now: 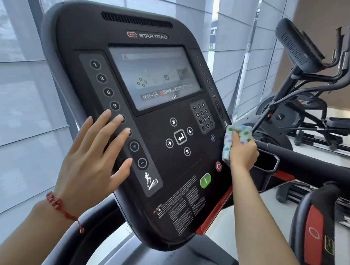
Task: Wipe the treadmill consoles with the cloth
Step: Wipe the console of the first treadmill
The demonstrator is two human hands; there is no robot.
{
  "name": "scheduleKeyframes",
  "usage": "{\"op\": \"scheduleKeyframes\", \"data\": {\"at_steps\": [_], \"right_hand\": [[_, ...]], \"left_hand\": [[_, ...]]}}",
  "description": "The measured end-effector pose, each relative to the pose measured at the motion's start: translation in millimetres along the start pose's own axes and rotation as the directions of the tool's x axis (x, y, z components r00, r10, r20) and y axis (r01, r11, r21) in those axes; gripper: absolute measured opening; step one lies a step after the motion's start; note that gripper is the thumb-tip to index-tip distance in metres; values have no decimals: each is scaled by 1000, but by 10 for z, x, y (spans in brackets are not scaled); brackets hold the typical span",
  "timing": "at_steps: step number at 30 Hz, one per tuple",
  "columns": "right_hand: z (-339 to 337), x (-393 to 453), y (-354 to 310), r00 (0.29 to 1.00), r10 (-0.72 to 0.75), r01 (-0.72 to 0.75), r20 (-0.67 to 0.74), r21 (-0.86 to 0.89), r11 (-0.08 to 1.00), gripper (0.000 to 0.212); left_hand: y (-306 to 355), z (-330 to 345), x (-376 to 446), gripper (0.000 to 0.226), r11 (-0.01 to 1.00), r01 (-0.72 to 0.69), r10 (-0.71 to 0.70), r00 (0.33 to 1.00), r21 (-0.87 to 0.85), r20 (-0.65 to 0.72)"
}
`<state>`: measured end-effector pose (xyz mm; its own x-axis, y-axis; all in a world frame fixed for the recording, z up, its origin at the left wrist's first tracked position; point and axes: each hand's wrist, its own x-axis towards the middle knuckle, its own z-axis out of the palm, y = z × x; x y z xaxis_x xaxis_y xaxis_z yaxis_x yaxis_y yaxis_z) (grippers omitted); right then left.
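Observation:
A black treadmill console [136, 34] with a lit screen [151, 76] and button strips fills the middle of the view, tilted. My left hand [94, 161] lies flat with straight fingers on the left button strip, a red bracelet on its wrist. My right hand [242, 151] grips a pale blue cloth [239, 133] with coloured dots and holds it against the console's right edge, beside the number keypad and above the red stop button [218, 166].
Window blinds [13, 95] stand close behind the console. A second machine's console [295, 45] and black handles rise at the right. A handlebar [316, 165] runs right from the console. A red-and-black grip [313, 235] sits at lower right.

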<state>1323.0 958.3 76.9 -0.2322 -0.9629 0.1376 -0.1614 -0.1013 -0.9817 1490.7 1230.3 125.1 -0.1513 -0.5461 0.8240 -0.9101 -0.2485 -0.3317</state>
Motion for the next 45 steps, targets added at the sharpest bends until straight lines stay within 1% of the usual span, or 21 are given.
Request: {"op": "scheduleKeyframes", "data": {"at_steps": [3, 5, 8, 11, 14, 17, 21, 25, 28, 33, 38, 45], "right_hand": [[53, 29, -29, 999, 21, -20, -38, 6, 1000, 45], [89, -1, -67, 999, 8, -7, -48, 28, 1000, 46], [205, -81, -256, 994, -111, 111, -4, 63, 992, 43], [303, -147, -465, 969, -239, 236, 57, 54, 970, 41], [326, -94, -470, 956, -280, 274, 86, 71, 959, 40], [323, 49, -436, 967, -244, 240, 69, 55, 969, 42], [296, 248, -428, 996, -93, 93, 1, -2, 996, 49], [348, 296, -458, 999, -8, 8, -34, 2, 1000, 50], [415, 328, -532, 999, 8, -8, -52, 7, 1000, 49], [602, 406, -842, 993, -114, 114, -16, 9, 993, 44], [826, 487, -1250, 977, -208, 206, 34, 56, 977, 38], [1068, 519, -1811, 949, -306, 301, 72, 67, 951, 42]], "left_hand": [[1, 19, 1, 44, 1000, 3, -3, 1000, 5, -19], [5, 29, 1, 44, 1000, 8, -8, 1000, 3, -27], [12, 31, 4, 43, 1000, 6, -6, 999, 1, -33], [1, 16, 25, 43, 1000, 4, -4, 999, -2, -33], [-28, 2, 60, 45, 1000, 7, -7, 999, -2, -42], [-117, -28, 145, 46, 999, 33, -31, 997, 24, -68], [-308, -97, 307, 46, 997, 70, -66, 992, 39, -110], [-483, -111, 472, 50, 995, 77, -72, 994, 66, -83], [-523, -67, 482, 50, 995, 71, -65, 995, 67, -79], [-527, -24, 489, 50, 997, 59, -54, 993, 44, -104], [-545, -21, 487, 51, 999, 46, -45, 993, 14, -106], [-557, -8, 486, 51, 999, 53, -52, 992, 9, -112]]}}
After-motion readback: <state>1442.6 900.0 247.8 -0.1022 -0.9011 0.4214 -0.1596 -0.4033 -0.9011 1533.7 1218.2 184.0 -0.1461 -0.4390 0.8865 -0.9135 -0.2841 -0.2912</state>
